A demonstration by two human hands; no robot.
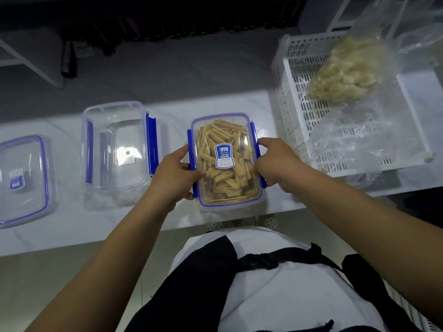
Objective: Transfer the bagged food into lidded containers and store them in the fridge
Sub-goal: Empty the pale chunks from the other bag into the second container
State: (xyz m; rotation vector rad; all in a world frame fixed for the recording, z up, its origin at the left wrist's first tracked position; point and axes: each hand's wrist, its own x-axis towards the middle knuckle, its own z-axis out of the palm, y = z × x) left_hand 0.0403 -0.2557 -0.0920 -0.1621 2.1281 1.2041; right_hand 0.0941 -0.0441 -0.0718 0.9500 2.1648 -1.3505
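Both hands, left hand (176, 172) and right hand (275, 161), grip the filled container (226, 161) near the worktop (60, 231) edge, fingers curled on its blue clips (254, 137); an unlatched clip could let the lid pop off.

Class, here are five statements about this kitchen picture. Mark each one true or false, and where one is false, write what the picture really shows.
1. The filled container has its lid on. True.
2. Both hands are at the filled container: the left hand on its left side and the right hand on its right side. True.
3. The empty container stands to the right of the filled one. False: it stands to its left.
4. The bag of pale food lies on the table beside the loose lid. False: the bag is in the white basket at the right, and the loose lid lies at the far left.
5. The filled container holds yellow-tan strips. True.
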